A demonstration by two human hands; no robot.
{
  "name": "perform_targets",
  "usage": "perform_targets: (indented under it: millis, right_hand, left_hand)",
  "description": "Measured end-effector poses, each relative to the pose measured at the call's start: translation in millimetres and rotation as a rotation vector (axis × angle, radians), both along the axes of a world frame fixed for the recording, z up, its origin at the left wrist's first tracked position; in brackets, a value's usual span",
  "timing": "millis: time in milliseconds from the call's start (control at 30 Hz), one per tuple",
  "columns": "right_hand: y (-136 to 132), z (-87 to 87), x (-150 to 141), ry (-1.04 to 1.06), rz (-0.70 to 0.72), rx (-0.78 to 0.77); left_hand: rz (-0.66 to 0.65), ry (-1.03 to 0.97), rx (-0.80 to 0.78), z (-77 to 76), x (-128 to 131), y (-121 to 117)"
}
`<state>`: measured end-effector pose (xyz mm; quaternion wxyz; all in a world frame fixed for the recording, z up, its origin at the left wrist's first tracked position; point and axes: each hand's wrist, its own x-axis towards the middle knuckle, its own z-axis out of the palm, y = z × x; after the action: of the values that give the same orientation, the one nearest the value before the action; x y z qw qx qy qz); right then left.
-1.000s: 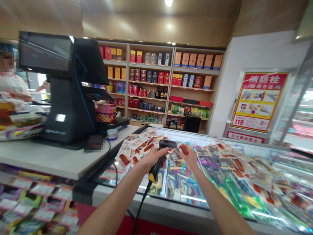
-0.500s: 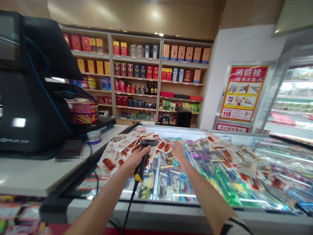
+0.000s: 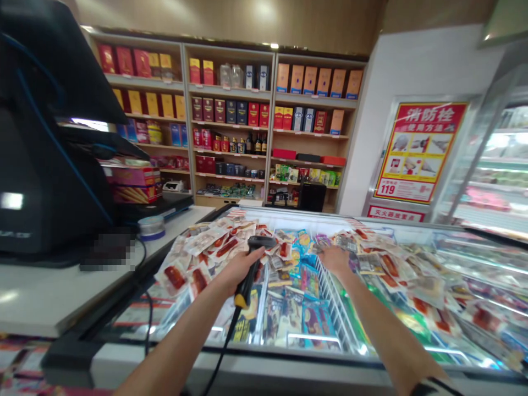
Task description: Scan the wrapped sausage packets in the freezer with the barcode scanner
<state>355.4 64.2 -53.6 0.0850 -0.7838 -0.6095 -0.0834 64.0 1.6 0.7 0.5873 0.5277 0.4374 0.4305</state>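
Note:
My left hand (image 3: pixel 238 271) is wrapped around the handle of a black barcode scanner (image 3: pixel 248 275) with a yellow-tipped grip. The scanner's head sits above a pile of clear packets of red-brown sausages (image 3: pixel 220 247), and its cord hangs down at the front. To the right, my right hand (image 3: pixel 335 260) reaches over a white wire divider (image 3: pixel 333 308) in the chest freezer (image 3: pixel 297 357). It is at the near-left edge of a second heap of sausage packets (image 3: pixel 390 264), by a purple packet. Its fingertips are blurred, so whether they grip anything is unclear.
A black checkout terminal (image 3: pixel 45 165) stands on the white counter (image 3: pixel 37 302) at left, with a roll of tape (image 3: pixel 151 227) near the edge. Blue and green packets (image 3: pixel 315 319) lie lower in the freezer. Shelves of boxed goods (image 3: pixel 231 115) line the back wall.
My right hand has moved right, from the left sausage pile to the other side of the wire divider. The scanner stays in my left hand, and the view has shifted slightly.

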Motion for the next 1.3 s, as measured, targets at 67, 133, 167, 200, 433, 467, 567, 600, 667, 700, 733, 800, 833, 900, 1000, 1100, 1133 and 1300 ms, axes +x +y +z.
perform_targets:
  millis: [67,133,167,200,433,467,567,600,667,700,733,800,833,900,1000,1100,1133,1300]
  right_hand:
    - [-4,4.0,-7,0.006,0.029,-0.023]
    - [-5,3.9,-10,0.065,-0.005,0.002]
    - [-5,2.0,-10,0.118,-0.028,0.026]
    - [-5,-0.9,-9,0.192,-0.039,0.057]
    - [-9,-20.3,-20,0.632,0.101,0.377]
    - [-11,-20.9,-24,0.722,0.120,0.469]
    - [-16,-21.6,-39,0.923,0.169,0.656]
    - [-17,-21.8,-44,0.956,0.184,0.680]
    - [-18,-22.4,-52,1.028,0.221,0.727]
    - [-18,-22.7,-56,1.067,0.237,0.750]
    - [-18,-22.9,-60,1.099,0.249,0.771]
    - [-19,-23.0,-65,1.127,0.271,0.793]
    - [-19,-22.9,-66,1.132,0.281,0.797]
    - [-18,-22.7,-69,1.147,0.297,0.797]
    - [-18,-21.8,-71,1.166,0.287,0.792]
    - [-18,-19.3,-73,1.142,0.263,0.784]
    - [-19,-18.0,-74,1.129,0.260,0.781]
    - [-21,-11.9,-80,1.120,0.217,0.734]
  left_hand:
    - [-0.009,-0.001,-0.009,1.0,3,-3]
    - [-0.010,-0.002,-0.017,2.2,3,-6]
    - [-0.013,-0.008,-0.020,3.0,2,-8]
    - [-0.018,-0.017,-0.019,4.1,2,-10]
    - [-0.065,-0.026,0.030,13.6,-1,-30]
    - [-0.081,-0.029,0.037,14.7,-1,-33]
    - [-0.124,-0.042,0.041,18.2,-1,-39]
    - [-0.130,-0.045,0.037,19.3,-1,-41]
    - [-0.137,-0.057,0.034,21.5,-1,-43]
    - [-0.139,-0.062,0.032,22.3,-2,-43]
    - [-0.140,-0.064,0.028,22.9,-2,-43]
    - [-0.141,-0.066,0.021,23.5,-3,-43]
    - [-0.144,-0.066,0.019,23.6,-4,-43]
    - [-0.147,-0.070,0.021,23.7,-4,-42]
    - [-0.150,-0.064,0.034,24.8,-4,-43]
    - [-0.166,-0.046,0.056,26.7,-3,-44]
    - [-0.169,-0.040,0.062,27.2,-3,-45]
    - [-0.143,-0.029,0.075,26.0,-5,-41]
